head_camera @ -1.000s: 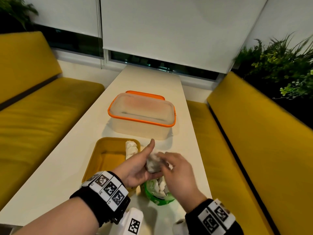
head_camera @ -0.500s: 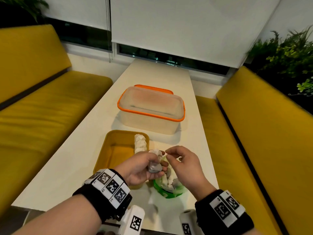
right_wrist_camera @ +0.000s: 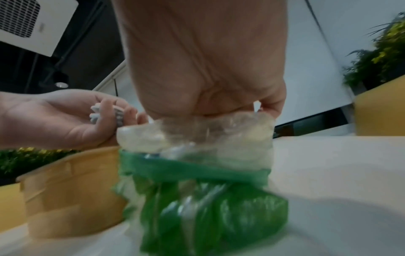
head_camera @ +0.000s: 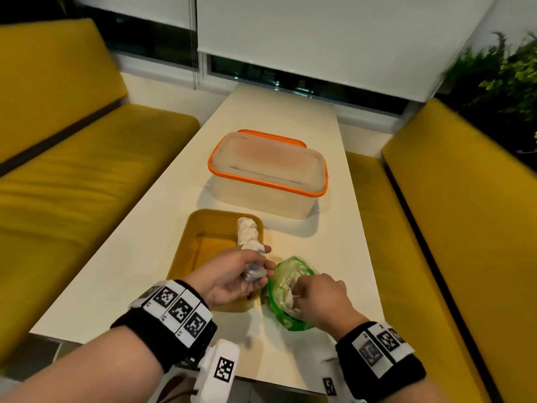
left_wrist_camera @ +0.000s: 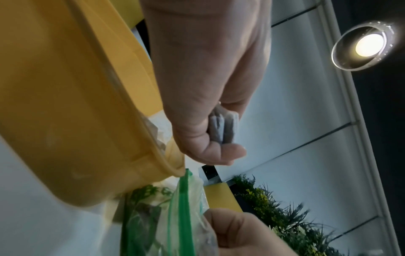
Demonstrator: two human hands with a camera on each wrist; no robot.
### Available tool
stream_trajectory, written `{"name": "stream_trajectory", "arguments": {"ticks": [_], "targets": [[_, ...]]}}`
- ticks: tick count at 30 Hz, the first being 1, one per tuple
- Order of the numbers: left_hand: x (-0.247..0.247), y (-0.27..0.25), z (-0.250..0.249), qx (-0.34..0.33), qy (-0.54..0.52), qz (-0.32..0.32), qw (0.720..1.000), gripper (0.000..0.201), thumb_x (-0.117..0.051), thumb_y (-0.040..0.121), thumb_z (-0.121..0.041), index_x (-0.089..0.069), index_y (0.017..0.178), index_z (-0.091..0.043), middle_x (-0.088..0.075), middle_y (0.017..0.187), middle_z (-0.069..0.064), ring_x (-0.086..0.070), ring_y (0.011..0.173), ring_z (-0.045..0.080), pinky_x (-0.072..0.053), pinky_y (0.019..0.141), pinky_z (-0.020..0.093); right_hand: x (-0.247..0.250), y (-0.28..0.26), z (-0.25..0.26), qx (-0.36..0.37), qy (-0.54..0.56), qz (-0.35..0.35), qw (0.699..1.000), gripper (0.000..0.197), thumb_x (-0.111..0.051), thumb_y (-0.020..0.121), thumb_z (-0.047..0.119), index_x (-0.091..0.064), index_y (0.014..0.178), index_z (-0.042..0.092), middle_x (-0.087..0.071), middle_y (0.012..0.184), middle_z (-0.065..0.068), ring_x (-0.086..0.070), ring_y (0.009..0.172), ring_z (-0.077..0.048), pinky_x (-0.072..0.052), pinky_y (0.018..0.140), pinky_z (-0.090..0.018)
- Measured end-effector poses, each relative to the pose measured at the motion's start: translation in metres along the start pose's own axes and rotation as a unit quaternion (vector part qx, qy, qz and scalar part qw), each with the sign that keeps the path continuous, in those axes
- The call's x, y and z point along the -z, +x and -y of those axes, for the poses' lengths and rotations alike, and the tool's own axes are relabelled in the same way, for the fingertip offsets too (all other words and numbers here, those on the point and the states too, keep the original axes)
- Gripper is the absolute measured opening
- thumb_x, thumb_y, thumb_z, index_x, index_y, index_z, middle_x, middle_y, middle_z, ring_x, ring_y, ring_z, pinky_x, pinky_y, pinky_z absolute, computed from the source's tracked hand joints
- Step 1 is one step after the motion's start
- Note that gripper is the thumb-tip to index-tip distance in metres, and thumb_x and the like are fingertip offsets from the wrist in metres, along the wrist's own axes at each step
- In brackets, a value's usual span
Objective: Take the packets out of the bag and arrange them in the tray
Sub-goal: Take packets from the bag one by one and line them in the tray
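Observation:
My left hand (head_camera: 242, 273) grips a small stack of white-grey packets (head_camera: 254, 272) above the near right corner of the yellow tray (head_camera: 200, 251); the stack (left_wrist_camera: 222, 129) shows between thumb and fingers in the left wrist view. A row of white packets (head_camera: 247, 232) lies along the tray's right side. Right of the tray stands a green and clear plastic bag (head_camera: 287, 289) holding more packets. My right hand (head_camera: 315, 295) reaches into the bag's mouth (right_wrist_camera: 197, 131), its fingertips hidden inside. What they hold cannot be seen.
A clear box with an orange rim (head_camera: 268, 173) stands beyond the tray on the white table (head_camera: 334, 257). Yellow benches (head_camera: 87, 175) run along both sides. Plants (head_camera: 505, 74) stand at the far right.
My right hand has left the stack in my left hand and gone down into the bag. My left hand keeps its grip on the packets beside the tray.

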State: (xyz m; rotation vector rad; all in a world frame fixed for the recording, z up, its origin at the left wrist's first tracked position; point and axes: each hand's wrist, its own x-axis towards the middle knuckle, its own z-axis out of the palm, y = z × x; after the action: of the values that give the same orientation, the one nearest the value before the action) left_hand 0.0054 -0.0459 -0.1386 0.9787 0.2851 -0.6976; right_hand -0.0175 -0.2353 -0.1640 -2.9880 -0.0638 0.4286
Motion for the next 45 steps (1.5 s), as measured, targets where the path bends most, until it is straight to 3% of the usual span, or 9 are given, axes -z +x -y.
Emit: {"name": "stream_trajectory", "arguments": {"ticks": [4, 7, 15, 19, 24, 30, 34, 38, 45], "targets": [[-0.009, 0.001, 0.000, 0.009, 0.058, 0.001, 0.998, 0.022, -0.048, 0.093, 0.001, -0.053, 0.112, -0.007, -0.065, 0.099, 0.021, -0.065, 0.071, 0.024, -0.055, 0.050, 0.023, 0.009, 0.003, -0.008, -0.014, 0.191, -0.029, 0.981, 0.017, -0.060, 0.080, 0.020, -0.052, 0.069, 0.030, -0.061, 0.078, 0.002, -0.057, 0.079, -0.020, -0.042, 0.068, -0.026], [-0.020, 0.003, 0.001, 0.011, 0.096, -0.005, 0.995, 0.020, -0.048, 0.094, -0.001, -0.053, 0.112, -0.008, -0.062, 0.103, 0.022, -0.066, 0.075, 0.026, -0.055, 0.051, 0.023, 0.016, -0.001, -0.015, -0.037, 0.319, -0.066, 0.945, 0.014, -0.064, 0.079, 0.009, -0.059, 0.075, 0.021, -0.063, 0.071, -0.004, -0.054, 0.064, -0.015, -0.040, 0.058, -0.023], [-0.027, 0.012, -0.001, 0.001, 0.090, -0.022, 0.996, 0.029, -0.055, 0.094, -0.015, -0.054, 0.121, -0.006, -0.066, 0.097, 0.015, -0.064, 0.071, 0.022, -0.055, 0.051, 0.024, 0.026, -0.013, -0.033, -0.039, 0.543, -0.075, 0.835, 0.024, -0.063, 0.075, -0.013, -0.060, 0.082, 0.009, -0.058, 0.074, -0.007, -0.053, 0.069, -0.017, -0.044, 0.063, -0.025], [-0.037, 0.009, -0.002, -0.004, 0.090, -0.008, 0.996, 0.027, -0.052, 0.096, -0.029, -0.057, 0.112, -0.008, -0.067, 0.093, 0.013, -0.063, 0.071, 0.020, -0.055, 0.054, 0.023, 0.051, -0.026, -0.027, 0.014, 0.643, -0.051, 0.764, 0.022, -0.063, 0.072, -0.008, -0.061, 0.083, 0.011, -0.055, 0.076, -0.008, -0.052, 0.070, -0.019, -0.042, 0.064, -0.030], [-0.047, 0.003, 0.000, 0.004, 0.107, 0.036, 0.994, 0.031, -0.052, 0.095, -0.035, -0.057, 0.111, -0.009, -0.068, 0.094, 0.011, -0.064, 0.071, 0.019, -0.055, 0.057, 0.024, 0.074, -0.033, -0.012, 0.039, 0.396, -0.155, 0.904, 0.027, -0.067, 0.077, -0.001, -0.059, 0.072, 0.025, -0.061, 0.067, 0.006, -0.052, 0.058, -0.002, -0.042, 0.055, -0.011], [-0.052, -0.011, 0.003, -0.062, 0.120, 0.114, 0.984, 0.033, -0.069, 0.076, -0.020, -0.063, 0.108, -0.015, -0.068, 0.088, 0.005, -0.061, 0.074, 0.015, -0.052, 0.057, 0.021, 0.082, -0.037, -0.010, 0.047, 0.473, -0.178, 0.862, 0.027, -0.071, 0.077, 0.003, -0.066, 0.083, 0.028, -0.065, 0.081, -0.005, -0.064, 0.077, -0.023, -0.054, 0.077, -0.036], [-0.058, -0.012, 0.004, -0.122, 0.144, 0.081, 0.979, 0.009, -0.066, 0.084, -0.004, -0.066, 0.089, -0.012, -0.069, 0.075, 0.004, -0.064, 0.065, 0.013, -0.048, 0.051, 0.022, 0.076, -0.041, -0.004, 0.050, 0.496, -0.169, 0.850, 0.031, -0.066, 0.081, -0.001, -0.067, 0.088, 0.030, -0.062, 0.078, -0.001, -0.059, 0.072, -0.012, -0.052, 0.075, -0.031], [-0.056, -0.014, 0.005, -0.141, 0.134, 0.058, 0.979, 0.010, -0.062, 0.086, -0.001, -0.065, 0.086, -0.011, -0.067, 0.075, 0.007, -0.061, 0.064, 0.014, -0.048, 0.050, 0.021, 0.074, -0.046, -0.005, 0.085, 0.528, -0.103, 0.839, 0.025, -0.064, 0.082, -0.004, -0.072, 0.088, 0.019, -0.071, 0.079, 0.000, -0.064, 0.073, -0.009, -0.053, 0.072, -0.023], [-0.061, -0.015, 0.011, -0.166, 0.190, 0.050, 0.966, 0.010, -0.073, 0.078, -0.006, -0.068, 0.085, -0.011, -0.067, 0.071, 0.003, -0.061, 0.068, 0.013, -0.048, 0.059, 0.024, 0.071, -0.045, -0.003, 0.055, 0.549, -0.119, 0.826, 0.011, -0.070, 0.078, 0.005, -0.073, 0.081, 0.016, -0.069, 0.069, 0.003, -0.062, 0.066, -0.006, -0.052, 0.067, -0.023]]}}
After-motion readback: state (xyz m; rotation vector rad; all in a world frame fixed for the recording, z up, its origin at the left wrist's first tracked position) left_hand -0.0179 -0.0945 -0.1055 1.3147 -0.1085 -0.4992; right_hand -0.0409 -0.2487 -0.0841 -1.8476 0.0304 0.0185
